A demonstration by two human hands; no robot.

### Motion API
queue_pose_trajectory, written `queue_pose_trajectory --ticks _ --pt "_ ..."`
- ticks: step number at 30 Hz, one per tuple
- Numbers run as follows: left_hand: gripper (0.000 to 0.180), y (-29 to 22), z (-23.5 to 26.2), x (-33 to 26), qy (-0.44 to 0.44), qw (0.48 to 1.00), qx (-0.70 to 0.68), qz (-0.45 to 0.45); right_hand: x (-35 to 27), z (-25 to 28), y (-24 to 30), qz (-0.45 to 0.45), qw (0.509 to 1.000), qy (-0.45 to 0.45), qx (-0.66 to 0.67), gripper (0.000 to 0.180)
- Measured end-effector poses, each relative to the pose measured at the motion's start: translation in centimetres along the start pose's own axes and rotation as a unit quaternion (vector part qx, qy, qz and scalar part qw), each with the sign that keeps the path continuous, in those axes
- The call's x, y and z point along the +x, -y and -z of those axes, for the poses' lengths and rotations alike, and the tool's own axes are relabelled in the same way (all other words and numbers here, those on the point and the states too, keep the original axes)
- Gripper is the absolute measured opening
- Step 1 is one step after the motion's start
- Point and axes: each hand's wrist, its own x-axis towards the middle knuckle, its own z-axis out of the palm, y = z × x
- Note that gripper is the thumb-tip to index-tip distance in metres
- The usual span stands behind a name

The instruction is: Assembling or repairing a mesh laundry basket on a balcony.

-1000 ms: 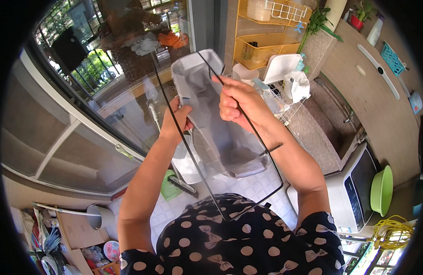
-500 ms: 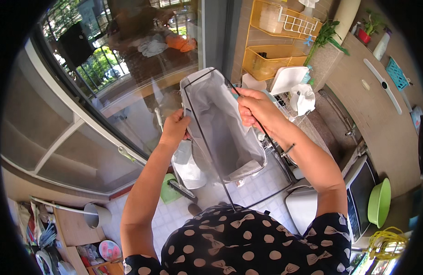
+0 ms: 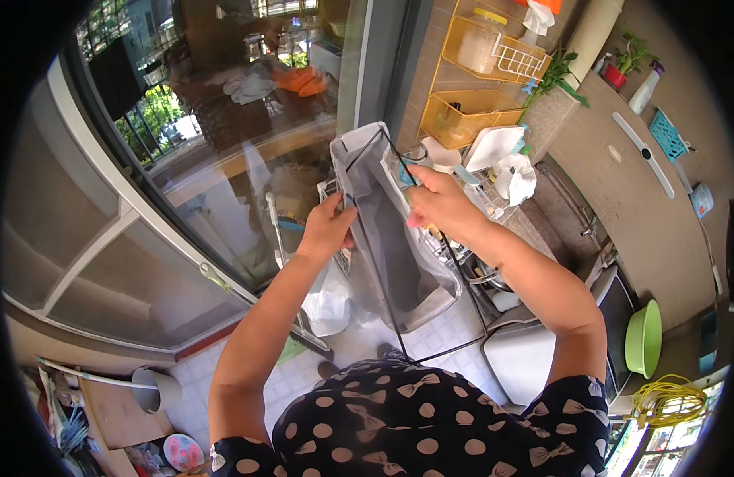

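A long, open-topped grey fabric basket [image 3: 392, 262] hangs in front of me, its mouth toward me and its sides drawn fairly close together. My left hand [image 3: 329, 230] is closed on its left rim, thumb on top and fingers curled out of sight. On the opposite rim, my right hand [image 3: 448, 205] is closed with the thumb stretched along the top; its other fingers are partly hidden. A thin black wire frame [image 3: 449, 350] crosses the basket's mouth and extends toward my body. One rod passes by my right hand, but whether the fingers grip it I cannot tell.
Left stands a glass sliding door [image 3: 248, 183]. A dish rack [image 3: 490, 187] with crockery, yellow wall shelves [image 3: 470, 115] and a sink [image 3: 570, 195] lie right. White bin [image 3: 520, 362], green basin [image 3: 644, 339] and yellow cable [image 3: 669, 400] are lower right; a white bag [image 3: 327, 302] hangs beside the basket.
The basket's sides have come closer together, narrowing its mouth. My left hand has moved right with the left rim. The wire frame has shifted slightly, and my view has turned a little.
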Motion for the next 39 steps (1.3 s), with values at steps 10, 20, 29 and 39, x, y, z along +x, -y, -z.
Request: queue_pose_trajectory --ticks 10,20,29,39 --pt "0.03 -1.1 -0.8 0.0 0.016 1.0 0.022 0.007 3.7 1.7 -2.1 -0.106 0.975 0.039 0.192 0.046" --pt "0.072 -3.7 0.3 -0.2 -0.088 0.897 0.422 -0.1 4.4 6.4 -5.0 -0.093 0.974 -0.006 0.207 0.035" --pt "0.072 -6.2 -1.3 9.3 -0.047 0.738 0.653 -0.165 5.5 5.3 -7.5 -0.032 0.967 -0.014 0.254 0.034" --pt "0.064 -4.3 1.2 16.6 -0.009 0.787 0.597 -0.154 4.0 5.6 -6.1 -0.063 0.921 0.04 0.382 0.04"
